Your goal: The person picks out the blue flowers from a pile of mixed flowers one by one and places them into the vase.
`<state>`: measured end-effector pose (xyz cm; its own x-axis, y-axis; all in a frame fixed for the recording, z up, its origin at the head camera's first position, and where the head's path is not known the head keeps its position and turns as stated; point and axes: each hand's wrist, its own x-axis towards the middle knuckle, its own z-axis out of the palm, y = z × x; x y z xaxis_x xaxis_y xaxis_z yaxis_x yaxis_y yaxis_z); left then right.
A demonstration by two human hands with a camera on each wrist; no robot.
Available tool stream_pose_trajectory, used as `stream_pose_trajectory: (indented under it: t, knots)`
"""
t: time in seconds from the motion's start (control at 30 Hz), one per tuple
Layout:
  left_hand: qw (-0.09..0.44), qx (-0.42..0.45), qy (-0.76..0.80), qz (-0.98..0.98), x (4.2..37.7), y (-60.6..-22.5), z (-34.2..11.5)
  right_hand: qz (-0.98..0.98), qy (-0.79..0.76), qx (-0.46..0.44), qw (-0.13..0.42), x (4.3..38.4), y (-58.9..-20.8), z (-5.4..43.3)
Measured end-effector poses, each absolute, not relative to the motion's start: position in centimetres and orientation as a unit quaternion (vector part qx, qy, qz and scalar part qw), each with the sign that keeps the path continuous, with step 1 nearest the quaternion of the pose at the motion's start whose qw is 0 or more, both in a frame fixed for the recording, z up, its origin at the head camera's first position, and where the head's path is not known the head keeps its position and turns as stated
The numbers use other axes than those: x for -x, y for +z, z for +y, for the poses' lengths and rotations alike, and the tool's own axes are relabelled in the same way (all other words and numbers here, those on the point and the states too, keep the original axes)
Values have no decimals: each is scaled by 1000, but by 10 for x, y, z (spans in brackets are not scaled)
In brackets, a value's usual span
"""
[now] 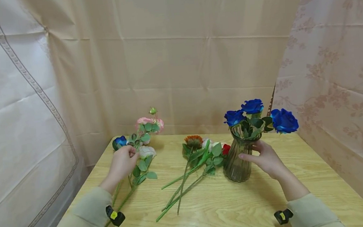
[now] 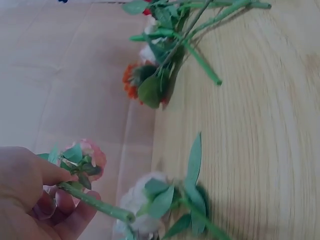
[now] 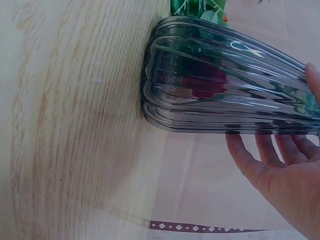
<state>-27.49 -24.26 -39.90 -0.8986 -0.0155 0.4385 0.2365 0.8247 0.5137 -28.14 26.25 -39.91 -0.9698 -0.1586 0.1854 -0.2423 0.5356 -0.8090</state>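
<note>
My left hand (image 1: 123,163) pinches the green stem of a pink flower spray (image 1: 144,121) between thumb and fingers, above the left side of the table. In the left wrist view the cut end of that stem (image 2: 100,204) points away from the palm. Below and beside this hand lie a white flower (image 1: 147,151) and a blue flower (image 1: 120,141). On the right, my right hand (image 1: 267,158) grips a ribbed, smoky glass vase (image 1: 237,166), thumb on the near side. Three blue roses (image 1: 284,121) rise from its mouth. In the head view the vase leans to the right.
Between the hands, several loose stems lie on the wooden table (image 1: 206,203), with an orange flower (image 1: 193,141), a white bloom and a red flower (image 1: 226,149) close to the vase. Beige cloth (image 1: 171,65) hangs behind the table, with patterned cloth at the right.
</note>
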Motion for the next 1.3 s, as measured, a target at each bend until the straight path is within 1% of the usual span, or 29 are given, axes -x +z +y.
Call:
stream_pose_trajectory:
  t: [0.33, 0.7, 0.93, 1.13, 1.3]
  knots:
    - [200, 92, -258, -941, 283, -410, -205, -876, 467, -113, 44, 282, -399, 262]
    - [119, 89, -256, -955, 289, -427, -175, -873, 471, -117, 47, 283, -402, 263]
    - [104, 111, -253, -955, 290, -442, -162, -872, 473, -117, 47, 283, -402, 263]
    - [51, 118, -254, -959, 289, -450, -153, -870, 476, -118, 49, 285, -404, 264]
    - [38, 123, -258, -958, 288, -452, -151, -864, 485, -125, 48, 286, -405, 264]
